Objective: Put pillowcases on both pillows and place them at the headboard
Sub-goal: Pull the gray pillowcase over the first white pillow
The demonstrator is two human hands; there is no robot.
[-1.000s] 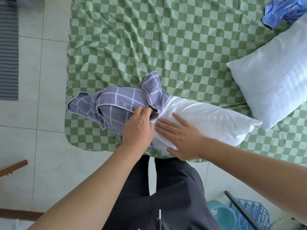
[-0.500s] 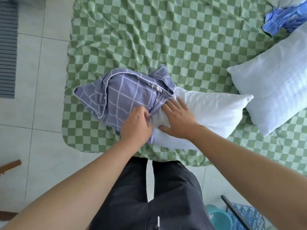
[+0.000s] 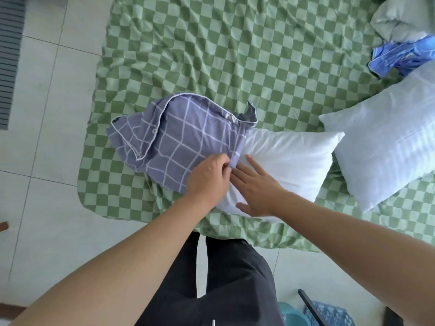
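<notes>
The left end of the white fabric pillow (image 3: 289,165) lies hidden inside the purple pillowcase with white grid lines (image 3: 186,142), so how far in it reaches cannot be told. The left hand (image 3: 208,175) has its fingertips tucked out of sight at the pillowcase's edge. The second white pillow (image 3: 386,147) is cut off by the right edge, as are the crumpled blue cloth (image 3: 404,57) and the grey bedding (image 3: 400,17) at the top right corner. The blue plastic crate (image 3: 329,315) and teal plastic tub (image 3: 290,316) run off the bottom edge. The green checked bedsheet (image 3: 235,55) continues past the top edge.
</notes>
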